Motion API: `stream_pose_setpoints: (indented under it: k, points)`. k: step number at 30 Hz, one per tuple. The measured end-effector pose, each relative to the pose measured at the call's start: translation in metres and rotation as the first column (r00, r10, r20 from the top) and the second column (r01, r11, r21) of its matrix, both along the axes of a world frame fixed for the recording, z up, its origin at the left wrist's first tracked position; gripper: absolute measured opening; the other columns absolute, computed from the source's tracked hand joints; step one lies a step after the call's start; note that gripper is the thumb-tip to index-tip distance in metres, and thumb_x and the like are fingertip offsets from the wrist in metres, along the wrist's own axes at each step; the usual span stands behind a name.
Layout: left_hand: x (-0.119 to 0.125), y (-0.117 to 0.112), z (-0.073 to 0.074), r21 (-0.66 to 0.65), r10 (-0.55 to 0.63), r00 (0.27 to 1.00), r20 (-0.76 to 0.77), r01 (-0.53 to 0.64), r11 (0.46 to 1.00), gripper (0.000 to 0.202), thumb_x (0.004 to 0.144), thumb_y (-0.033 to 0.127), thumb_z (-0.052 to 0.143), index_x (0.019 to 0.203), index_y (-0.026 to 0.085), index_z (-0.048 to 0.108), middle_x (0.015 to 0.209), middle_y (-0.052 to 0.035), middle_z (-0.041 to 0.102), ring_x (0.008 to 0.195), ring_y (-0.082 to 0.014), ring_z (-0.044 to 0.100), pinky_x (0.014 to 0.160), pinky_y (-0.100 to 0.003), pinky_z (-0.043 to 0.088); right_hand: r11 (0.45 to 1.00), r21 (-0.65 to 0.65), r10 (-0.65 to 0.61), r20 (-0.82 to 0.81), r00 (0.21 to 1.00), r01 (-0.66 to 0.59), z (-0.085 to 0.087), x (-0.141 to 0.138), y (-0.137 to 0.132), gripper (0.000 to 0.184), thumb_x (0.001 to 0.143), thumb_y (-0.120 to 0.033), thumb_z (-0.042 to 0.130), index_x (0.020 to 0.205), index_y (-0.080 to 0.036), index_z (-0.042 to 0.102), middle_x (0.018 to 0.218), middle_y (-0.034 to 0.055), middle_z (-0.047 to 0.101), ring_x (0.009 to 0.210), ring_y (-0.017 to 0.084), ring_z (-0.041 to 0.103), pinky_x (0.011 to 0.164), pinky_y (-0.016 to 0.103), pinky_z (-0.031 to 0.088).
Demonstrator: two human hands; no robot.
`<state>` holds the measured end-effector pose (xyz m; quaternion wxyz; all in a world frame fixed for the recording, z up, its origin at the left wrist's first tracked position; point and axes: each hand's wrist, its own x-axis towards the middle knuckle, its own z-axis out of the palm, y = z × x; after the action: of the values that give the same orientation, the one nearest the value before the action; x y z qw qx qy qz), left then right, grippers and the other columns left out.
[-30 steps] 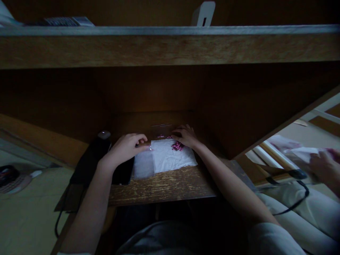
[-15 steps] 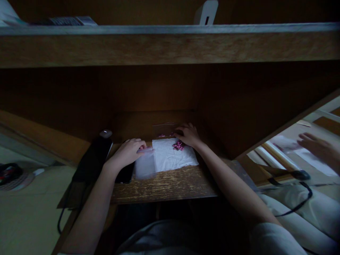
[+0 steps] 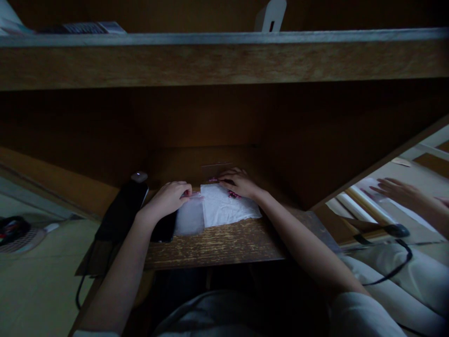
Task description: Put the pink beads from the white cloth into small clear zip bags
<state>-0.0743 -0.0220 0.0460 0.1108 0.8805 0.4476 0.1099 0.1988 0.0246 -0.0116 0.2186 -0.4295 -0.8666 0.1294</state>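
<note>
My left hand [image 3: 171,196] is closed on the top edge of a small clear zip bag [image 3: 190,217], which hangs down toward the desk's front edge. A dark phone [image 3: 164,228] lies partly under that hand. To its right, a white tissue [image 3: 228,208] is spread on the desk. My right hand [image 3: 240,182] reaches over the tissue's back edge with its fingers apart, next to a few small pink beads [image 3: 213,179]. A cluster of pink beads [image 3: 234,194] on the tissue is partly hidden by this hand. Behind lies another clear zip bag [image 3: 216,164], hard to see.
A black case-like object [image 3: 121,213] and a white earbud case [image 3: 139,176] stand on the left. A shelf edge [image 3: 224,61] crosses above, with a white device [image 3: 271,18] on it. Another person's hand [image 3: 400,187] is at the neighbouring desk on the right.
My right hand has shifted left, over the tissue's back edge, and covers more of the bead cluster. The zip bag in my left hand has moved slightly left and is steadier.
</note>
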Motion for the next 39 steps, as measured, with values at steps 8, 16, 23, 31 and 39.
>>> stream_pose_setpoints:
  k: [8, 16, 23, 31, 39]
  points:
    - [-0.003, 0.001, 0.009, 0.013, 0.002, 1.0, 0.017, -0.002, 1.0, 0.011, 0.081, 0.019, 0.051, 0.08, 0.021, 0.062, 0.084, -0.0032, 0.066, 0.08, -0.019, 0.06, 0.069, -0.027, 0.042, 0.997, 0.072, 0.012, -0.066, 0.998, -0.007, 0.014, -0.007, -0.011, 0.032, 0.09, -0.042, 0.047, 0.11, -0.026, 0.065, 0.114, 0.0055, 0.064, 0.11, 0.023, 0.05, 0.095, 0.042, 0.033]
    - [0.002, 0.003, 0.034, 0.094, 0.018, 0.992, 0.126, -0.03, 0.995, 0.013, 0.084, 0.026, 0.051, 0.088, 0.022, 0.064, 0.087, -0.0028, 0.068, 0.077, -0.0184, 0.063, 0.069, -0.028, 0.045, 0.99, -0.081, 0.079, -0.343, 0.936, -0.113, 0.029, -0.019, -0.026, 0.03, 0.089, -0.041, 0.049, 0.102, -0.022, 0.068, 0.103, 0.0055, 0.067, 0.098, 0.019, 0.059, 0.089, 0.035, 0.042]
    - [0.058, 0.018, 0.036, 0.114, -0.045, 0.772, 0.634, -0.035, 0.993, 0.016, 0.075, 0.021, 0.064, 0.09, 0.02, 0.06, 0.079, -0.0002, 0.066, 0.074, -0.0141, 0.062, 0.065, -0.023, 0.047, 0.97, -0.22, -0.06, -0.615, 0.786, -0.099, 0.028, -0.024, -0.027, 0.03, 0.083, -0.044, 0.056, 0.094, -0.018, 0.067, 0.092, 0.0051, 0.067, 0.083, 0.017, 0.061, 0.074, 0.029, 0.047]
    - [0.078, 0.022, -0.002, -0.088, -0.034, 0.625, 0.78, 0.164, 0.983, 0.037, 0.074, 0.026, 0.068, 0.11, 0.021, 0.061, 0.113, -0.0085, 0.063, 0.104, -0.02, 0.059, 0.092, -0.035, 0.046, 0.947, -0.281, -0.076, -0.665, 0.743, -0.155, 0.016, -0.023, -0.02, 0.03, 0.08, -0.041, 0.058, 0.098, -0.018, 0.067, 0.092, 0.0049, 0.068, 0.081, 0.017, 0.06, 0.07, 0.029, 0.049]
    - [0.079, 0.02, -0.012, 0.052, -0.159, 0.736, 0.658, 0.167, 0.985, 0.026, 0.091, 0.026, 0.046, 0.11, 0.023, 0.065, 0.116, -0.0067, 0.063, 0.112, -0.019, 0.055, 0.1, -0.037, 0.041, 0.96, -0.276, -0.138, -0.624, 0.769, -0.052, 0.011, -0.024, -0.019, 0.033, 0.08, -0.046, 0.058, 0.094, -0.017, 0.065, 0.079, 0.0035, 0.064, 0.068, 0.015, 0.057, 0.06, 0.025, 0.046]
